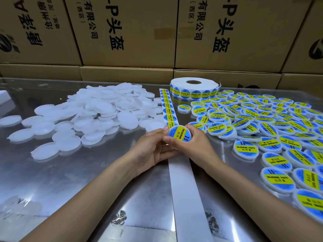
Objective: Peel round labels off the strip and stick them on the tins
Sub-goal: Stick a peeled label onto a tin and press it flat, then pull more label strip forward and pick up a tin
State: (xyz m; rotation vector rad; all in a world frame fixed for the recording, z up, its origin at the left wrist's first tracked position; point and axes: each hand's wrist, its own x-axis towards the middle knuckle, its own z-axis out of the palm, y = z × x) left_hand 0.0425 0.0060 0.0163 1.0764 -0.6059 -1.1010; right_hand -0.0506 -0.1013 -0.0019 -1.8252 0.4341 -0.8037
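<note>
While left hand (150, 147) and right hand (190, 144) grip labelled tin (180, 134) between them: smooth label outward, centred, bubble-free.

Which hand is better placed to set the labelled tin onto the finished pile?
Probably the right hand. It grips the tin on the side nearest the labelled pile; the left hand sits toward the blank tins.
</note>
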